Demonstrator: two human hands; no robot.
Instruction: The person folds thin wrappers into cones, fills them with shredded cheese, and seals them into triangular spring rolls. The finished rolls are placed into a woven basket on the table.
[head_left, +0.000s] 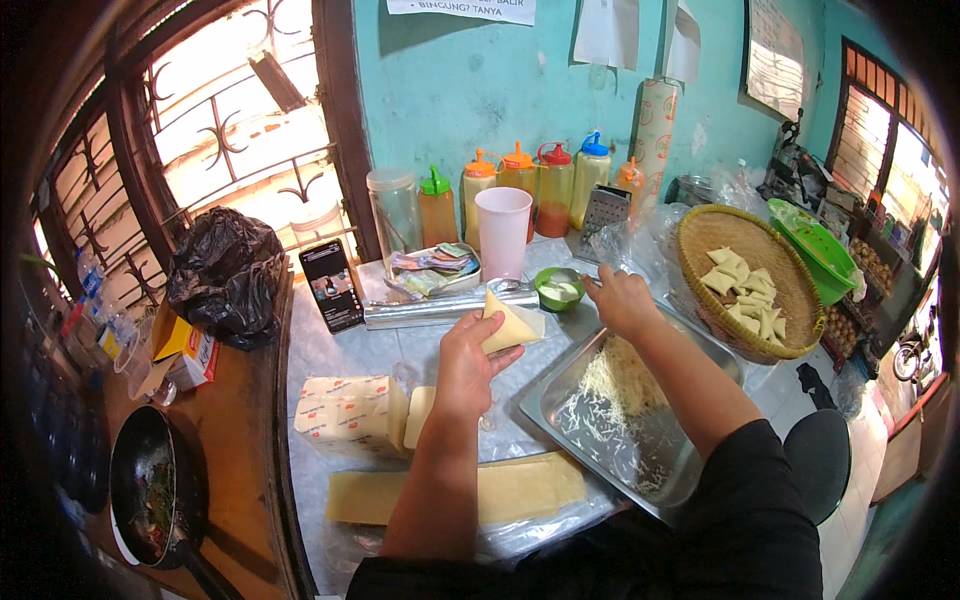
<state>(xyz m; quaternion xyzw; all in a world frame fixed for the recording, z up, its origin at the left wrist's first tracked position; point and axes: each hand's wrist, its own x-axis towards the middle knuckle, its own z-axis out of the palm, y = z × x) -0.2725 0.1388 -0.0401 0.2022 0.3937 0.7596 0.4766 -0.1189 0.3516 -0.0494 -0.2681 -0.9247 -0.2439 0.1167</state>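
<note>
My left hand (465, 361) holds a pale pastry wrapper (511, 324) folded to a point, with a loose flap on its right side. In my right hand (626, 300) is the handle of a metal spoon (568, 276), whose bowl end is at a small green bowl (556, 302) of white paste. Below my right forearm, grated cheese (619, 379) lies heaped and scattered in a metal tray (538, 409). Strips of pastry wrapper (531, 489) lie on plastic near my body, partly covered by my left forearm. Folded pastries (739, 281) sit in a woven basket (694, 225).
A wrapped block (349, 416) stands left of my left forearm. Behind my hands are a foil roll (420, 313), a phone (330, 286), a pink cup (503, 232), squeeze bottles (555, 191) and a box grater (606, 216). A frying pan (154, 487) rests on the wooden surface at left.
</note>
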